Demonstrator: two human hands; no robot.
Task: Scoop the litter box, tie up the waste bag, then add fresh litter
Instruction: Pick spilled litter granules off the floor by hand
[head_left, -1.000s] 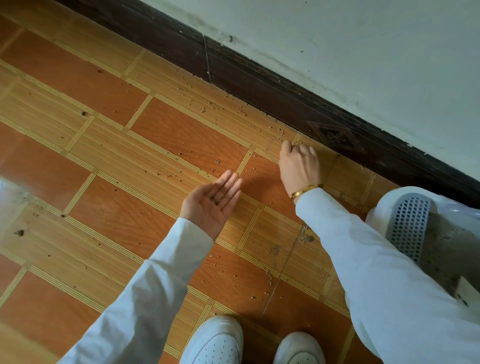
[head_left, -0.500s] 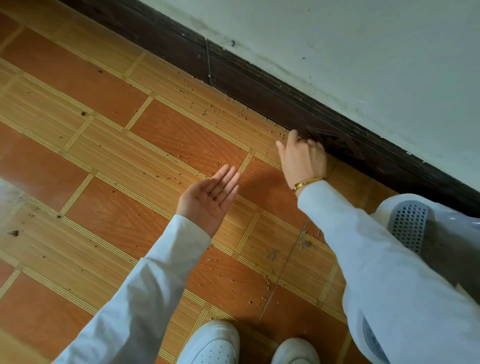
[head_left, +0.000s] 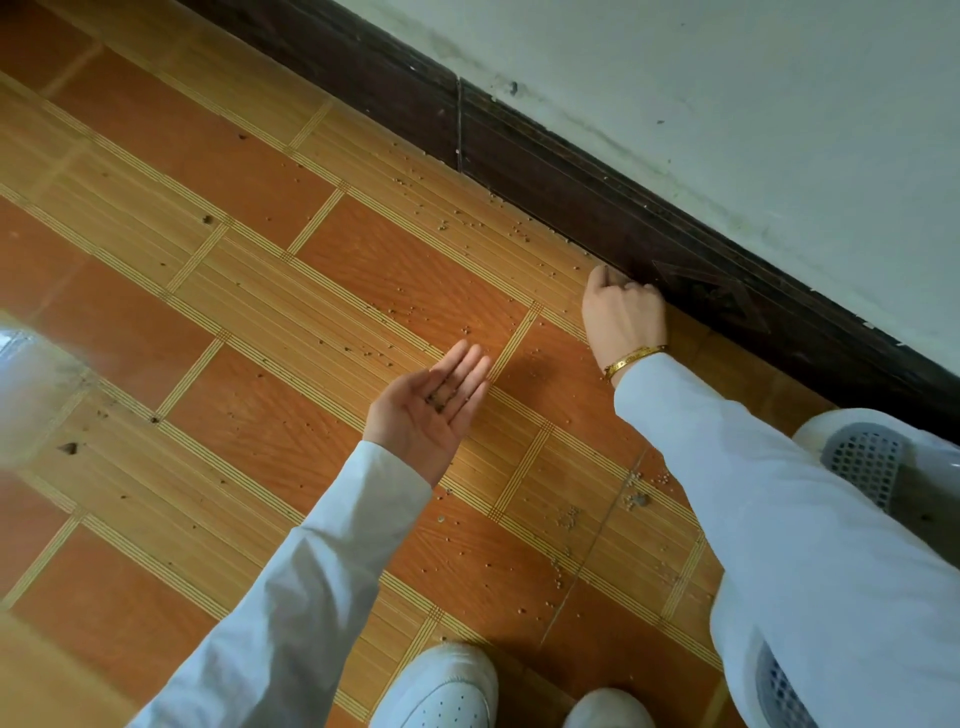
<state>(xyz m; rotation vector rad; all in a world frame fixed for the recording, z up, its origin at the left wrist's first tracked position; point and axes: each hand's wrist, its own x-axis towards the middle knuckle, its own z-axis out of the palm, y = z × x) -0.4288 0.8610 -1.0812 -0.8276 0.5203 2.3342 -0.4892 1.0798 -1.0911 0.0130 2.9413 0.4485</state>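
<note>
Left hand (head_left: 434, 402) centre frame, palm up, flat open, a few dark litter grains (head_left: 440, 397) resting on it. Right hand (head_left: 623, 317) fingers curled against dark wooden skirting board (head_left: 545, 192); grasp unclear. White perforated litter box (head_left: 862, 462) at right edge.

Glossy orange wood-grain floor tiles (head_left: 218, 322); matt dark brown wooden skirting board (head_left: 571, 202); shiny gold metal bracelet (head_left: 635, 357); white perforated plastic litter box (head_left: 862, 462) at four o'clock.

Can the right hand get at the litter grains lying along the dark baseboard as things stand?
Probably yes: the right hand already has its fingertips down at the baseboard, and the scattered grains lie on open floor.
</note>
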